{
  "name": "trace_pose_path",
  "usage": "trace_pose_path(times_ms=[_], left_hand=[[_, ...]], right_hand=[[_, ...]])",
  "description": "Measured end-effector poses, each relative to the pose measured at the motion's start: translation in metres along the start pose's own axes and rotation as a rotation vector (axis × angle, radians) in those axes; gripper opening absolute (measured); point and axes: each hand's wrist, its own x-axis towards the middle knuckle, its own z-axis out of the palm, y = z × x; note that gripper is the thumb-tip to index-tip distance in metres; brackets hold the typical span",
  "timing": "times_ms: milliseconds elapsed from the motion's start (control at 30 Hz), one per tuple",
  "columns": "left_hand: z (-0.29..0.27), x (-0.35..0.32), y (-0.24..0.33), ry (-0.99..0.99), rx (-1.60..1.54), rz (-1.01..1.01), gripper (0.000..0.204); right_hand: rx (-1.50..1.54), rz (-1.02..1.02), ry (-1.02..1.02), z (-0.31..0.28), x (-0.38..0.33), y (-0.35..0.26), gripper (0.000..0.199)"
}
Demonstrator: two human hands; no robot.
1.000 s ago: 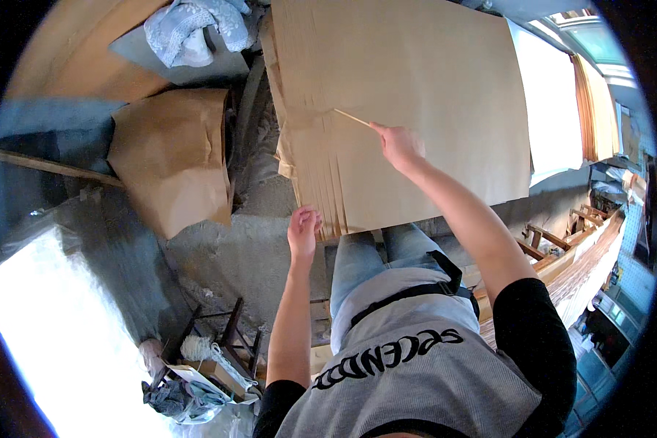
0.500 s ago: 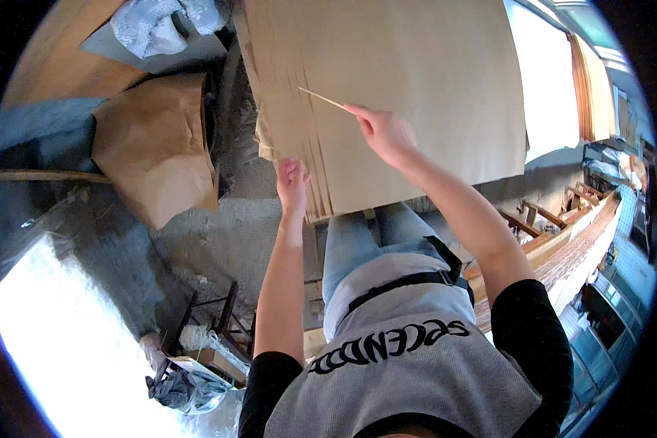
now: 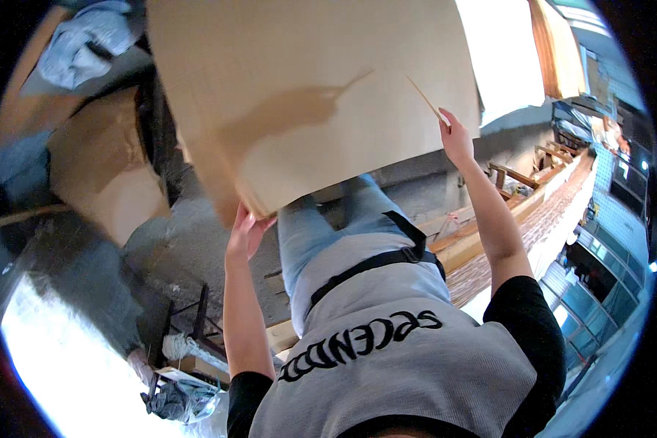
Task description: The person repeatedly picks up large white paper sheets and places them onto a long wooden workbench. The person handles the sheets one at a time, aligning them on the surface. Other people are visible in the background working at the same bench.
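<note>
Fingers of the left hand (image 3: 244,232) curl under the lower corner of the big cardboard sheet (image 3: 306,95), clamped on its edge; the right hand (image 3: 456,139), at the sheet's right edge, pinches a thin wooden stick (image 3: 425,98) between closed fingers. A second ago the sheet lay lower, with both hands against its face; now it is tilted up in front of the person, so it looks lifted off the stack. Left of the sheet a smaller brown board (image 3: 102,168) leans
</note>
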Motion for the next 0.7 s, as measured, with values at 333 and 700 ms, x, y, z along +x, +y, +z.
trace_pose_path(times_ms=[333, 700], left_hand=[[0.110, 0.104, -0.128, 0.436, -0.089, 0.003, 0.025], [0.130, 0.092, -0.162, 0.565, -0.068, 0.128, 0.027]], right_hand=[[-0.043, -0.121, 0.081, -0.013, 0.049, 0.141, 0.024], [-0.246, -0.350, 0.010, -0.024, 0.048, 0.192, 0.020]])
